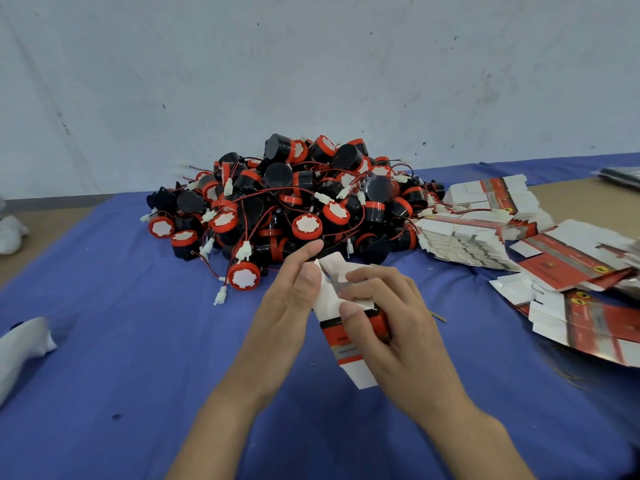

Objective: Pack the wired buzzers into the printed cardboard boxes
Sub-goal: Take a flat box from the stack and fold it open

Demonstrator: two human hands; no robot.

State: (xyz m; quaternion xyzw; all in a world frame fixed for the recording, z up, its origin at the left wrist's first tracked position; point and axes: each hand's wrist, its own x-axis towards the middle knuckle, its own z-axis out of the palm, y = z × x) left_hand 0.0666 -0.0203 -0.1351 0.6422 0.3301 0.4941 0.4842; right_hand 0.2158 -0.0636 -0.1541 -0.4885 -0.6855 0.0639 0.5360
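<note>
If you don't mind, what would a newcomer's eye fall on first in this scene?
The heap of black-and-red wired buzzers at the middle of the blue cloth strikes first. Just in front, the left hand and right hand hold a printed box with white flaps open. At right, flat boxes fan out.

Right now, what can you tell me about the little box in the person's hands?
The printed cardboard box is white with red, black and grey bands, and is tilted above the blue cloth. Its white top flaps stand open. The right hand grips its middle, and the left hand holds its upper side.
</note>
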